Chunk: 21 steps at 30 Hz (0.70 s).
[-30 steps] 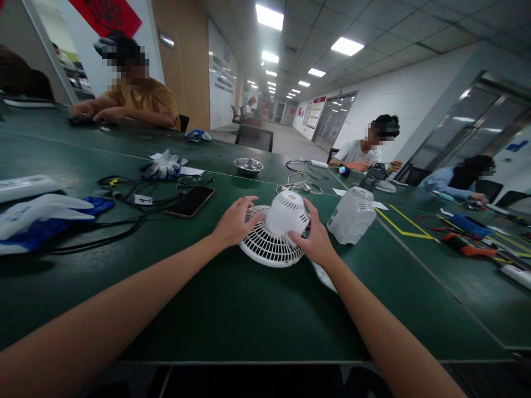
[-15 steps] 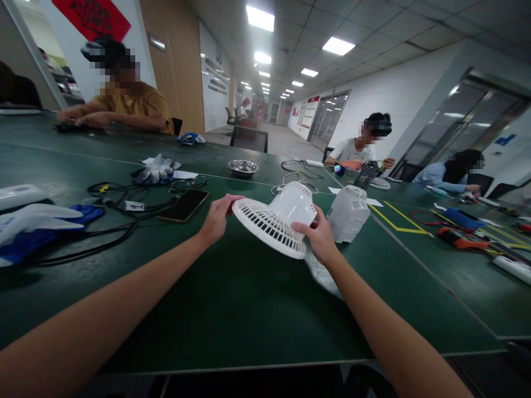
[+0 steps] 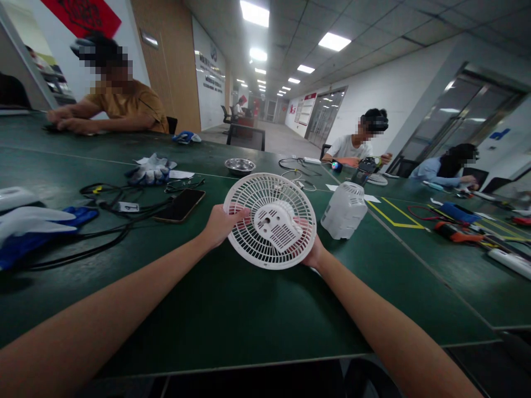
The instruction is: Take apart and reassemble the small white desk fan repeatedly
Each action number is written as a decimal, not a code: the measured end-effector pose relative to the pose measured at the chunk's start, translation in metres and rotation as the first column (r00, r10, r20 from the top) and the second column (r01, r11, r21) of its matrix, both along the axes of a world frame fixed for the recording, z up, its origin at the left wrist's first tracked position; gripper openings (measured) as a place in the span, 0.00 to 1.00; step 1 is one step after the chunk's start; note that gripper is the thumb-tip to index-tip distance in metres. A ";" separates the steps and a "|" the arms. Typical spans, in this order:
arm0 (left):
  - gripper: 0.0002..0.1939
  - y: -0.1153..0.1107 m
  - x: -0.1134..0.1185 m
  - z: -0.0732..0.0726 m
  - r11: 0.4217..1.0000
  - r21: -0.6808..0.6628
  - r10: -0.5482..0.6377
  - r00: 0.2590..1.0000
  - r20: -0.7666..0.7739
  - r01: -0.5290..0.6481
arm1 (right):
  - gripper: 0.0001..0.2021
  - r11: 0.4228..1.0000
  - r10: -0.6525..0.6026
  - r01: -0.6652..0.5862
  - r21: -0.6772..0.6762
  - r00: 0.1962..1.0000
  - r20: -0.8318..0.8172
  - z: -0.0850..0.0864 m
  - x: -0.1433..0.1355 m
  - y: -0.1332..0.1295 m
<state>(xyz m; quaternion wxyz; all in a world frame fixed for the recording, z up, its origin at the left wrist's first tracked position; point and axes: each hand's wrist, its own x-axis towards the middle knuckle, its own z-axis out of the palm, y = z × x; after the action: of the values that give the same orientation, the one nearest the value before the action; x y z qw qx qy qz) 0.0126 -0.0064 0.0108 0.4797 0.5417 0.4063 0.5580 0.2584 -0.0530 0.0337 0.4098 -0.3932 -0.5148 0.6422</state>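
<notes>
White fan grille (image 3: 277, 224) tilts, left hand (image 3: 219, 224) clamped on its nine-o'clock rim, right hand (image 3: 314, 252) behind four o'clock, grip hidden.

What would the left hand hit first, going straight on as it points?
The left hand grips the white fan grille, so that comes first; past the rim, probably its central hub, though depth is unclear.

No words are showing clearly enough to read. Black writing is curling on the red sign (image 3: 83, 16), dark letters are running along the pale wall (image 3: 207, 105), and a mark is sitting on a tag (image 3: 129, 207), all looking blurry.
</notes>
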 end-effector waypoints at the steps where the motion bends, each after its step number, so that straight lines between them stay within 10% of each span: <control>1: 0.13 -0.001 -0.001 0.001 1.000 0.016 0.017 0.999 -0.030 -0.017 | 0.26 0.999 -0.028 0.028 0.019 1.000 -0.005 -0.002 0.001 0.004; 6: 0.13 -0.004 -0.003 0.006 0.995 0.085 0.057 0.985 -0.161 -0.044 | 0.40 0.865 -0.428 0.362 0.347 0.893 0.136 -0.008 0.027 0.024; 12: 0.14 0.002 -0.006 -0.001 0.994 0.035 0.112 0.982 -0.149 -0.108 | 0.37 0.537 -0.826 0.275 0.798 0.366 0.430 -0.004 0.070 0.035; 21: 0.15 0.014 -0.017 -0.004 0.984 -0.053 0.164 0.979 -0.121 -0.171 | 0.27 0.556 -0.828 0.143 0.819 0.182 0.531 -0.013 0.074 0.043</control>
<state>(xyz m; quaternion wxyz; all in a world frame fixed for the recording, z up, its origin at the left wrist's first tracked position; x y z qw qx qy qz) -0.0047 0.0079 0.0071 0.4234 0.5218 0.4952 0.5507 0.3325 -0.0102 0.0206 0.3581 -0.6683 -0.6485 -0.0684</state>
